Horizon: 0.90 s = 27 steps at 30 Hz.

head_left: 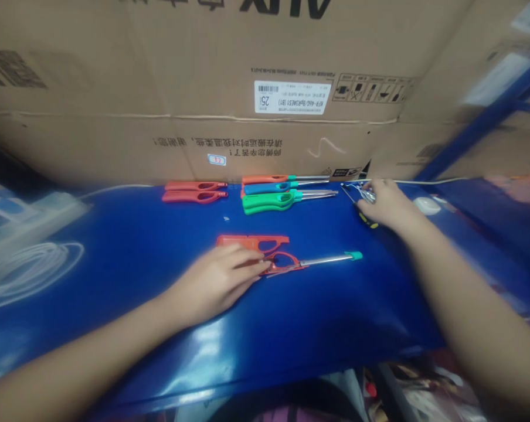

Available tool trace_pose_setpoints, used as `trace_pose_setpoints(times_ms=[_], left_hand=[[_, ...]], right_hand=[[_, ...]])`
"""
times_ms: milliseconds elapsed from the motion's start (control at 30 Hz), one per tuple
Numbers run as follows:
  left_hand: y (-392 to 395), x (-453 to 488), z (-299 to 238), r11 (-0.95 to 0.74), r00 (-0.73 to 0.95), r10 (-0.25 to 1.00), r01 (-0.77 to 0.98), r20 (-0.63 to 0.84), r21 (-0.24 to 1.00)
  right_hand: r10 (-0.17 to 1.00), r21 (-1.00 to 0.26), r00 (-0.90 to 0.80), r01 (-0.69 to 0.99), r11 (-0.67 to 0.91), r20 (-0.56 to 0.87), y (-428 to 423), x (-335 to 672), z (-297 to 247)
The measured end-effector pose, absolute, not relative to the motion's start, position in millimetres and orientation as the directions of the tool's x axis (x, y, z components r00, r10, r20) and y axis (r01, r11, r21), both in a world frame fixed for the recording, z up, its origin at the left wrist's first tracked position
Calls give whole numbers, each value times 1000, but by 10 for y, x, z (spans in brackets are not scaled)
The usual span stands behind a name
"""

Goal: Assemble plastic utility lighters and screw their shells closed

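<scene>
My left hand [225, 275] is closed on a red gas lighter [286, 261] lying on the blue table; its casing looks split open around the trigger loop. A metal barrel [326, 259] with a green tip points right from it. Just behind lies a loose red casing half [251, 240], partly covered by my fingers. At the back right, my right hand [390, 202] is closed among small shiny metal parts [368, 195]; what it pinches is hidden. Below those fingers rests a screwdriver with a black and yellow handle [367, 219].
Along the back lie red casings [194, 192] and several lighters, including a green one [269, 202] and a blue one [267, 187]. A large cardboard box [159, 76] stands behind. Coiled white cable [40, 266] is at left, a blue metal post [485, 111] at right.
</scene>
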<state>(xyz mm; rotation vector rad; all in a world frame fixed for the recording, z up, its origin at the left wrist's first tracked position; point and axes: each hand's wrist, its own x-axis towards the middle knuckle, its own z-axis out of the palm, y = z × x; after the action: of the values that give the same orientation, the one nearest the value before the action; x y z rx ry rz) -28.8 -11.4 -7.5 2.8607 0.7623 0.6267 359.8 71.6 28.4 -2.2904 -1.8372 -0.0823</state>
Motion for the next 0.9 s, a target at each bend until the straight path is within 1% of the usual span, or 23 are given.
trace_pose_setpoints(times_ms=[33,67,100,167,333,500,633,733,800,900], left_hand=[[-116,-288,-74,-867,789,498,450,359,214],[-119,-289,-73,-867,792,497,449,355,215],[-121,-289,-71,-868,795,496,447,350,215],[-122,-288,-68,-871,801,490,443,344,212],[-109,-281,-65,-882,807,471,430,357,193],[-106,-284,-57,-877,806,481,436,345,202],[-112,-286,-53,-875,808,485,440,336,204],[-111,-289,-54,-877,808,481,435,341,207],[-108,-293,-59,-877,808,480,432,341,210],[-103,-301,-68,-873,810,485,429,331,232]], right_hand=[[941,-83,326,944,-318,94,745,3701,288],[913,-41,404,915,-402,48,765,3793,291],[890,-12,455,890,-455,15,780,3872,294],[866,11,499,866,-499,-9,798,3994,298],[844,22,535,845,-535,-39,829,4119,289],[831,11,556,831,-555,-11,813,4076,300],[824,-26,567,824,-567,13,779,4022,351],[818,-85,572,820,-566,59,751,3969,401],[837,-150,538,840,-522,102,730,3899,429],[896,-272,421,887,-374,142,686,3702,452]])
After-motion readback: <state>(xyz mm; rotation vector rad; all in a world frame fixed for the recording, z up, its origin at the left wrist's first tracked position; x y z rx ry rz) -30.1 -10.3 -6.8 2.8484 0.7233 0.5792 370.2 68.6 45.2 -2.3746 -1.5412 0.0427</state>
